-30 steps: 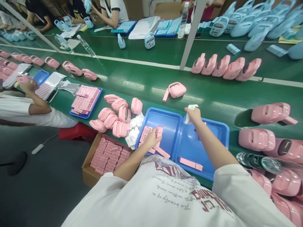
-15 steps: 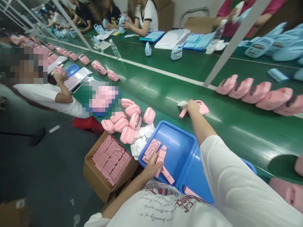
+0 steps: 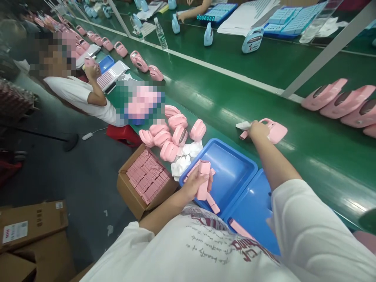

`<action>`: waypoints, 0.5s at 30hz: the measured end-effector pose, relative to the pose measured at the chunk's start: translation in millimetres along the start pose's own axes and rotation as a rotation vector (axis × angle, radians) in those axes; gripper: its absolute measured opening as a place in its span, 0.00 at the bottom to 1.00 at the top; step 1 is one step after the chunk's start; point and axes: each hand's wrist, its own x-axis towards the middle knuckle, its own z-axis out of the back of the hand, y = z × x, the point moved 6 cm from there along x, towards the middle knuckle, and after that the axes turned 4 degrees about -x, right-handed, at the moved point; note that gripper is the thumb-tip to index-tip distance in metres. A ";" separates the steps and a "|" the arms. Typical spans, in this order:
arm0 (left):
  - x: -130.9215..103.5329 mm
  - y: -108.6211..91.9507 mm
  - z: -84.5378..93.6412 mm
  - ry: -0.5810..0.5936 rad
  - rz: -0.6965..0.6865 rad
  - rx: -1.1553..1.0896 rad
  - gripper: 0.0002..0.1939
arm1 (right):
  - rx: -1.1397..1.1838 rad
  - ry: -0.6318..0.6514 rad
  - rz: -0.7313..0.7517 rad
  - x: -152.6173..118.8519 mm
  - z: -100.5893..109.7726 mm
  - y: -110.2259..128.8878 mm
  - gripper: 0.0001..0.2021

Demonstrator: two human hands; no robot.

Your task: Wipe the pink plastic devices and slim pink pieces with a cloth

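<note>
My left hand holds a pink plastic panel over the near corner of a blue tray; more pink panels lie in the tray under it. My right hand reaches out over the green conveyor belt and grips a pink device shell while also holding a white cloth. A second blue tray adjoins the first on the right, partly hidden by my sleeve.
A pile of pink shells and white cloths sits left of the tray. An open carton of pink panels stands below. More pink shells line the belt's right. A seated person works at left; blue devices beyond.
My right hand went from the blue tray out to the pink shell on the belt and took hold of it. My left hand lifted a pink panel. The view swung left.
</note>
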 end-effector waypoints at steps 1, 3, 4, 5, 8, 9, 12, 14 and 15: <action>-1.1 -2.2 -1.6 0.007 0.002 -0.028 0.25 | -0.011 -0.002 -0.006 -2.1 10.5 -2.1 0.11; -3.2 -6.5 -5.9 0.038 0.008 -0.101 0.28 | -0.029 -0.039 -0.004 -8.4 35.1 -8.3 0.16; -4.2 -8.6 -9.2 0.069 0.010 -0.141 0.30 | -0.025 -0.066 0.001 -12.8 47.0 -12.3 0.19; -5.2 -10.8 -12.7 0.103 0.005 -0.176 0.32 | -0.014 -0.094 0.001 -17.8 57.3 -17.3 0.21; -7.4 -14.2 -21.3 0.156 0.000 -0.202 0.35 | 0.036 -0.150 -0.035 -32.3 75.0 -34.5 0.26; -7.6 -14.1 -22.5 0.142 0.007 -0.194 0.34 | 0.054 -0.159 -0.046 -35.4 77.0 -39.0 0.26; -8.1 -11.3 -25.9 0.098 0.071 -0.219 0.30 | 0.102 -0.176 -0.054 -37.0 80.0 -44.3 0.23; -9.2 -9.5 -30.5 0.123 0.126 -0.271 0.30 | 0.134 -0.188 -0.056 -35.3 84.4 -41.8 0.22; -10.3 -9.1 -33.4 0.151 0.147 -0.292 0.30 | 0.152 -0.201 -0.058 -35.6 88.1 -39.6 0.21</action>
